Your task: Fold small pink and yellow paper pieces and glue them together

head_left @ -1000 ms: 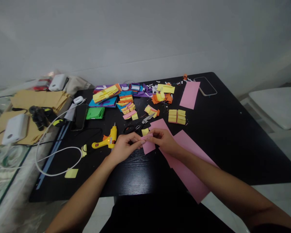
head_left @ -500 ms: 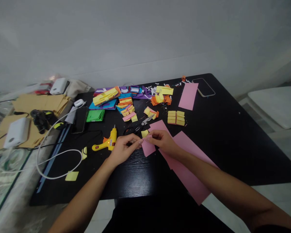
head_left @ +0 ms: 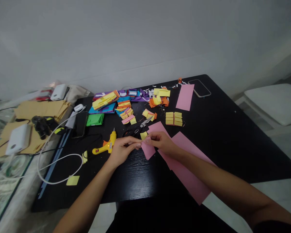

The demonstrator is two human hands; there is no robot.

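Note:
Between my two hands is a small piece of pink paper (head_left: 148, 151), just above the black table. My left hand (head_left: 125, 149) pinches its left edge between thumb and fingers. On the upper right edge my right hand (head_left: 161, 143) pinches the same piece. A yellow paper piece (head_left: 143, 135) lies just beyond my fingertips, beside scissors (head_left: 145, 122) whose handles are partly lost against the dark table. Under my right hand and forearm lie larger pink sheets (head_left: 191, 161). A yellow glue gun (head_left: 106, 144) rests left of my left hand.
Folded coloured papers (head_left: 104, 101) and white scraps cover the table's back. A bundle of yellow strips (head_left: 174, 119), a pink sheet (head_left: 185, 97) and a phone case (head_left: 199, 88) lie to the right. A white cable (head_left: 40, 161) loops at left near a dark phone (head_left: 80, 124).
The camera view has shifted slightly. Both hands stay on the small pink paper, and its upper edge looks a little more bent between the fingers.

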